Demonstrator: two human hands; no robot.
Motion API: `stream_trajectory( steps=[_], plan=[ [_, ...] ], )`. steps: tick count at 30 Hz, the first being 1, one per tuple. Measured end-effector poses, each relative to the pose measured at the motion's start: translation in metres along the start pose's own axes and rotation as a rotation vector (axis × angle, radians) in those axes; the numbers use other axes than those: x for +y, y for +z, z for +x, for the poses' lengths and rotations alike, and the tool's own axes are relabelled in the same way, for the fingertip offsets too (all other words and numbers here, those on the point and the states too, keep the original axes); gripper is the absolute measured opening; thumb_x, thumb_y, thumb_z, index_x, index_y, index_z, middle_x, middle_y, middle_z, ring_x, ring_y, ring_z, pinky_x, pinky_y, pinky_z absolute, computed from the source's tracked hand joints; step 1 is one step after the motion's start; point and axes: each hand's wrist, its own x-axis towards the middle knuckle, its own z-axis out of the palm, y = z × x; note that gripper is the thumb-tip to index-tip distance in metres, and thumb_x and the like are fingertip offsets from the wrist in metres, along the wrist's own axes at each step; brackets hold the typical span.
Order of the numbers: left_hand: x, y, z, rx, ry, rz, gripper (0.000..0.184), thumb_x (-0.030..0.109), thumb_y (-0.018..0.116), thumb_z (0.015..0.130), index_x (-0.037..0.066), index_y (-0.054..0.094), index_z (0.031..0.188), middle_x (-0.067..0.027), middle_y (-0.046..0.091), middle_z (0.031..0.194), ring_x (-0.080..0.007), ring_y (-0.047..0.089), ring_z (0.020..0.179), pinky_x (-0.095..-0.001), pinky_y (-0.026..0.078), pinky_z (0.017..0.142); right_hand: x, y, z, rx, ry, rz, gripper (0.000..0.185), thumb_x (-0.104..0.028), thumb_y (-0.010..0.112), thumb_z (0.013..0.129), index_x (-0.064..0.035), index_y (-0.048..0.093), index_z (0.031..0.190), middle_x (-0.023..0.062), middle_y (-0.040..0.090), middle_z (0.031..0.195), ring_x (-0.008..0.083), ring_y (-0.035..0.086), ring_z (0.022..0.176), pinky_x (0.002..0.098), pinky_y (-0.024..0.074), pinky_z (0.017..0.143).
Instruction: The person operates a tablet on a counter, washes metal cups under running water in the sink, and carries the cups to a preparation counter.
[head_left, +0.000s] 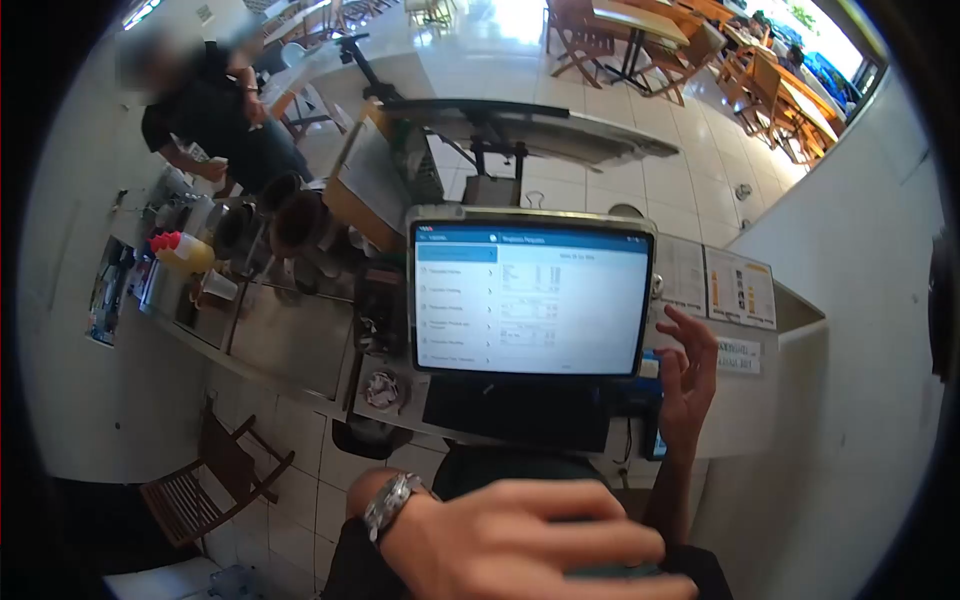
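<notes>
Tablet (pixel 530 295), head view: is facing the wearer in mid-view with its screen glowing, sitting above the rear part of the surface (pixel 735 410); its support is not showing clearly. Right hand (pixel 687 375) is hovering just beside the tablet's right edge, fingers curling loosely and standing apart, holding nothing visible; contact cannot be told. Left hand (pixel 530 540), slightly blurred, is reaching across the wearer's lap, fingers spreading, grasping nothing visible; a metal watch (pixel 390 505) is circling its wrist. Black mat (pixel 515 410) is lying below the tablet. Printed sheets (pixel 740 288) are lying to the right. Red-capped bottles (pixel 182 252) are standing at left. Co-worker (pixel 235 115) is standing beyond them.
</notes>
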Motion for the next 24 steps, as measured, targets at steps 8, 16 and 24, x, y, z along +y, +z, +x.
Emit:
stream_trajectory(
  steps=[8,16,24],
  plan=[
    [-0.069,-0.119,-0.074,0.175,-0.717,0.984,0.042,0.025,0.052,0.1,0.006,0.038,0.135,-0.0181,0.054,0.125,-0.0277,0.056,0.11,-0.0395,0.046,0.091,0.011,-0.004,-0.015,-0.162,-0.066,0.019,0.07,-0.037,0.064,0.088,-0.0072,0.036,0.144,0.0212,0.044,0.145,0.0342,0.049,0.129,0.0446,0.0443,0.098],
    [-0.087,-0.127,-0.079,0.014,-0.753,0.891,0.049,0.038,0.047,0.101,0.007,0.044,0.139,-0.0178,0.054,0.127,-0.032,0.049,0.116,-0.0435,0.039,0.1,0.011,0.007,-0.022,-0.145,-0.047,-0.068,0.069,-0.032,0.064,0.086,-0.0079,0.036,0.145,0.0216,0.044,0.146,0.0364,0.046,0.132,0.0486,0.0422,0.101],
    [-0.092,-0.123,-0.084,-0.032,-0.744,1.027,0.041,0.027,0.045,0.101,0.007,0.048,0.137,-0.0172,0.051,0.128,-0.0324,0.049,0.116,-0.0444,0.04,0.098,0.01,0.007,-0.024,-0.14,-0.006,-0.055,0.068,-0.027,0.064,0.085,-0.0086,0.037,0.144,0.0208,0.045,0.145,0.0368,0.044,0.133,0.0504,0.0419,0.102]
  ],
)
